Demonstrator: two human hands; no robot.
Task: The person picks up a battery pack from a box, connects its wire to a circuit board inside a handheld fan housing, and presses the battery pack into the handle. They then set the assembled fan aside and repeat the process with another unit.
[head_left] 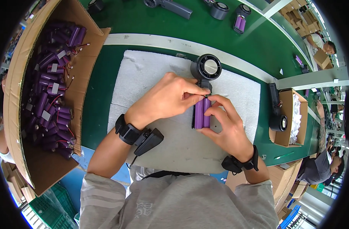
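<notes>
1. We work over a white foam pad [159, 72] laid on the green desk [235, 42]; in our judgement it cushions the part.
2. On the pad lies a dark handheld fan body [206, 68], round head away from us and handle toward us, so the handle cavity faces up.
3. A purple twin-cell battery pack [202, 113] sits in that cavity.
4. Our left hand [167, 98] pinches its fingertips together at the pack's upper end, where it meets the fan head.
5. Our right hand [227, 128] clamps its grip on the pack's lower side, thumb beneath, steadying it.
6. An open cardboard box [18, 95] of wired purple packs stands at our left, within reach.
</notes>
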